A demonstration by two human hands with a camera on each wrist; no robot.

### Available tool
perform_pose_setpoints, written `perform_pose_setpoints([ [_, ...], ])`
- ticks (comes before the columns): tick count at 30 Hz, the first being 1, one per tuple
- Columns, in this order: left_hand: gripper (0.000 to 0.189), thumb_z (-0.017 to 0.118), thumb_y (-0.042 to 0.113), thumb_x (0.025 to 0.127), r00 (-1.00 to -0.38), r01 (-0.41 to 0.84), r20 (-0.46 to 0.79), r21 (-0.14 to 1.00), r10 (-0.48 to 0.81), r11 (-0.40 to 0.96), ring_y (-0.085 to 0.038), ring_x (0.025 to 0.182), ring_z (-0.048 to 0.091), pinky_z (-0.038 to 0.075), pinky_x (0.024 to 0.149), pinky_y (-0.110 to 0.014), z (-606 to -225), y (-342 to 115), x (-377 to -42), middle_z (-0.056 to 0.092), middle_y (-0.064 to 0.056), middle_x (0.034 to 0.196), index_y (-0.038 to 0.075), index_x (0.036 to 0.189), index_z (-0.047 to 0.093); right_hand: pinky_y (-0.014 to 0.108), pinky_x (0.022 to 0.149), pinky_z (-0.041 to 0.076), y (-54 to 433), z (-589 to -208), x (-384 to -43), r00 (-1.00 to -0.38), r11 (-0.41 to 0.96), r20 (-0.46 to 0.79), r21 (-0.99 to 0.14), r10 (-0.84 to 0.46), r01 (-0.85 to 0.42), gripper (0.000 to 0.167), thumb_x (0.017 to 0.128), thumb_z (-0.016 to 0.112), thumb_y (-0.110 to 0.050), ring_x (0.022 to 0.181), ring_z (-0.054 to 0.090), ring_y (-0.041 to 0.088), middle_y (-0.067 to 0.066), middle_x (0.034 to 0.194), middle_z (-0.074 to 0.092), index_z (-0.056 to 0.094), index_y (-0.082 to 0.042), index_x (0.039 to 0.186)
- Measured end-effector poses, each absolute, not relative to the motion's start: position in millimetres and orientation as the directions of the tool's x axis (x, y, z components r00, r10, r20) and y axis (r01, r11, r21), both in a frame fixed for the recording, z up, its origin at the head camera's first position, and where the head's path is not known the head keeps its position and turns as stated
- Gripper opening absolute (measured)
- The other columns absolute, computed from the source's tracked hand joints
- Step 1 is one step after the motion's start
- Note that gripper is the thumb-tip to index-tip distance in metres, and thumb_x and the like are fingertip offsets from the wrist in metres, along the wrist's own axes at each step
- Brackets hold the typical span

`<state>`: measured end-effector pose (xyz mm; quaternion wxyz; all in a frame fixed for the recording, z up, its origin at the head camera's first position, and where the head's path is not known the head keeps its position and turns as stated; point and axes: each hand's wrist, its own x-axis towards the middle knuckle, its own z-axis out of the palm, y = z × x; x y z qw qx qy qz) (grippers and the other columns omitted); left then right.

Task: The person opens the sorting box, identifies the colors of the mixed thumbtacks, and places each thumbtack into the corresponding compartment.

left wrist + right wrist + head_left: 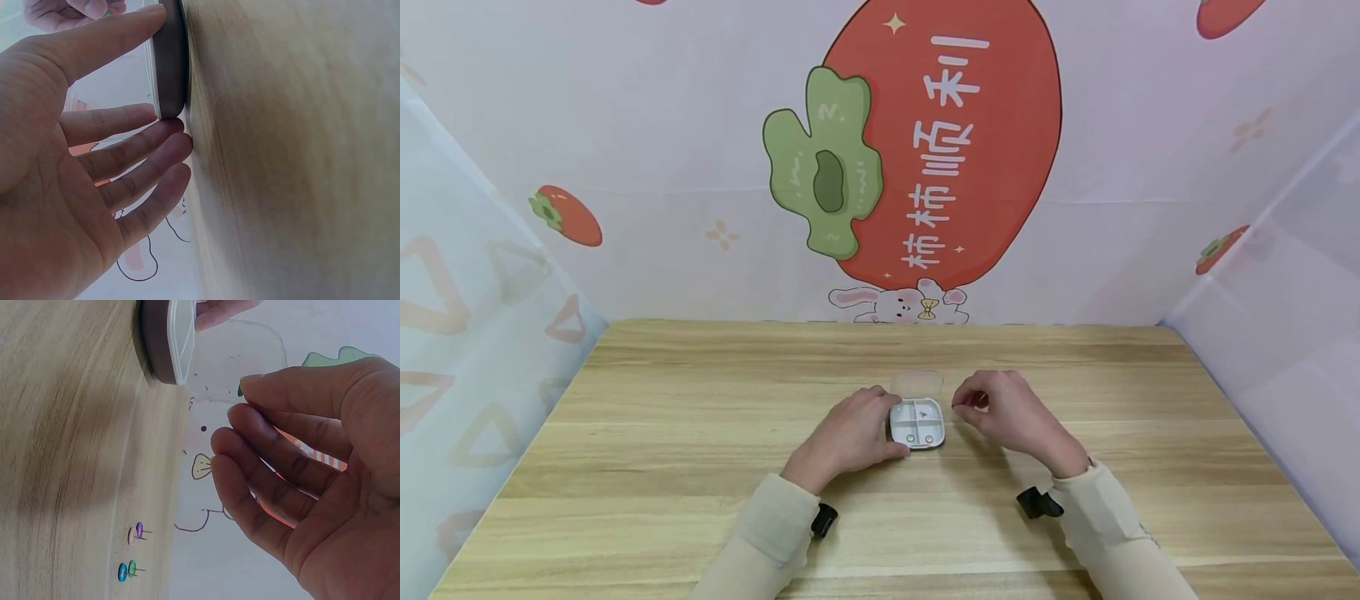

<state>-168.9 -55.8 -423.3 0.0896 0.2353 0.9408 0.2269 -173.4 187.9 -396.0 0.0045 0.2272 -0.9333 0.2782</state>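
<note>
White inside and dark brown along its side, one case [918,428] sits on the one wooden table [647,467], between your two hands and right beside the left one. Its one clear lid [917,383] is open on the far side. You can count four compartments; the near two carry one small round piece each, while the marks in the far two are too small to identify. Your left hand [852,431] holds the case, thumb at the near edge and index finger toward the far one. Your right hand [1006,410] hovers just right of the case, pinching one small green piece [240,389] at the thumb tip. Four tacks rest on the table in the right wrist view, points up, in two pairs: one pink tack [131,536] with one purple tack [140,529], and one blue tack [122,572] with one green tack [132,568].
</note>
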Motion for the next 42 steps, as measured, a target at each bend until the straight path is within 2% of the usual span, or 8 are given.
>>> perform_pose_setpoints([
  [17, 0.065, 0.086, 0.038, 0.082, -0.868, 0.417, -0.053, 0.462, 0.494, 0.783, -0.021, 0.105, 0.057, 0.049, 0.097, -0.041, -423, -56, -169, 0.063, -0.008, 0.124, 0.003, 0.132, 0.064, 0.027, 0.073, 0.056, 165, -401, -164, -0.863, 0.702, 0.188, -0.514, -0.469, -0.493, 0.009, 0.085, 0.081, -0.005, 0.079, 0.062, 0.006, -0.010, 0.087, 0.067, 0.077, -0.012, 0.089],
  [30, 0.063, 0.085, 0.040, 0.083, -0.860, 0.449, -0.031, 0.429, 0.510, 0.783, -0.019, 0.103, 0.058, 0.051, 0.093, -0.040, -424, -53, -166, 0.064, -0.007, 0.121, 0.004, 0.130, 0.065, 0.029, 0.074, 0.056, 155, -407, -160, -0.887, 0.733, 0.198, -0.504, -0.417, -0.457, 0.010, 0.084, 0.081, -0.003, 0.080, 0.063, 0.007, -0.008, 0.087, 0.068, 0.077, -0.012, 0.088],
  [42, 0.060, 0.086, 0.039, 0.082, -0.848, 0.459, -0.029, 0.455, 0.528, 0.763, -0.015, 0.094, 0.056, 0.051, 0.085, -0.035, -424, -49, -164, 0.064, -0.004, 0.115, 0.005, 0.127, 0.066, 0.026, 0.070, 0.054, 146, -410, -156, -0.903, 0.761, 0.194, -0.488, -0.383, -0.427, 0.010, 0.084, 0.082, -0.005, 0.078, 0.062, 0.006, -0.008, 0.085, 0.068, 0.078, -0.014, 0.086],
])
